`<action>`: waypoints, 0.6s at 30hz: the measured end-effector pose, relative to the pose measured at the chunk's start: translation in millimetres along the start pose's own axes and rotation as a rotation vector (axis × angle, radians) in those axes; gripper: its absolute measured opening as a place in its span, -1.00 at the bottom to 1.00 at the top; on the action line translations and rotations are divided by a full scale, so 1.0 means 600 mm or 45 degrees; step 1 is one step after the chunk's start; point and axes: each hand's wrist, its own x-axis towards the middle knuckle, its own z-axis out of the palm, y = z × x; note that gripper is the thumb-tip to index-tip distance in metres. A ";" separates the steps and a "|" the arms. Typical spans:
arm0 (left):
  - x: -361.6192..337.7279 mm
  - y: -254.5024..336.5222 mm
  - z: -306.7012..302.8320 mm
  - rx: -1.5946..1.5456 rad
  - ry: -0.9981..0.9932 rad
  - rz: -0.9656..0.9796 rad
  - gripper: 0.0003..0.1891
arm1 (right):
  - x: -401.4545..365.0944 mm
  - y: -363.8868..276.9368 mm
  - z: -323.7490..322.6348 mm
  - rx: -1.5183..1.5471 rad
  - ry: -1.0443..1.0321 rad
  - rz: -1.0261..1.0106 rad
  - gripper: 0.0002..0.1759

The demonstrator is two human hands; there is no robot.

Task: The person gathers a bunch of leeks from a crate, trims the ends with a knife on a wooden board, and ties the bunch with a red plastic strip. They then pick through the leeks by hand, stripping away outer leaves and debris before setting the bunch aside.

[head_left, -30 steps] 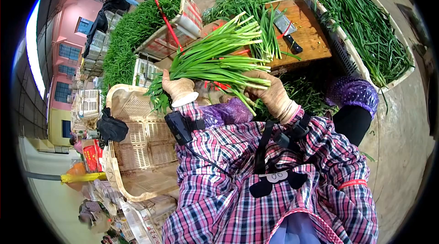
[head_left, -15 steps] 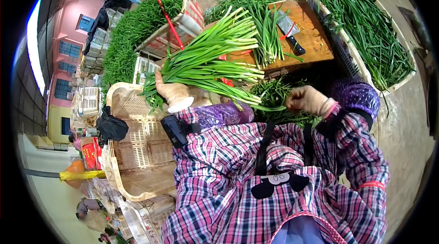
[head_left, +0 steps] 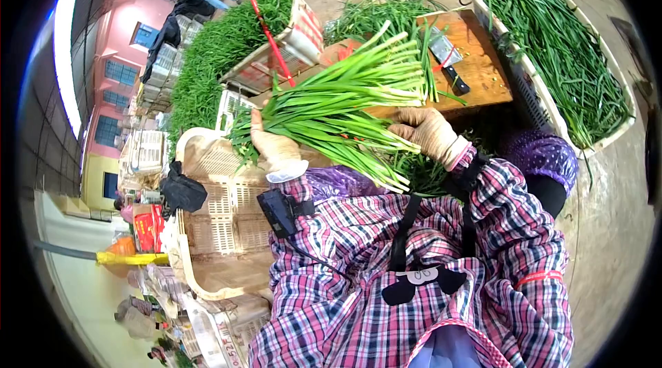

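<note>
gripping the bunch of green stalks (head_left: 345, 102) near its lower end, the fingers of the gloved left hand (head_left: 276, 148) are wrapped tight around it. the bunch fans out from that fist toward the right and is held up in front of the chest. the gloved right hand (head_left: 431, 132) sits at the far side of the fan, its fingers curled and touching the stalks from below; whether they close on any stalk cannot be told. both arms wear plaid sleeves (head_left: 510, 209), and a small black device (head_left: 277, 211) is strapped just behind the left wrist. beyond the bunch stands a wooden board (head_left: 483, 68) with more loose greens and a cleaver (head_left: 447, 59) lying on it. right of the board, a white crate (head_left: 534, 92) is filled with long greens. below the left hand a cream slatted basket (head_left: 221, 216) lies tilted, with a black bundle (head_left: 183, 192) at its rim. further back, a red rod (head_left: 269, 33) slants across a second crate (head_left: 307, 26) heaped with greens.
</note>
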 end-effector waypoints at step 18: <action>-0.009 0.009 0.053 -0.331 -0.147 0.041 -0.79 | -0.067 -0.119 -0.033 -1.059 0.055 -0.287 -0.54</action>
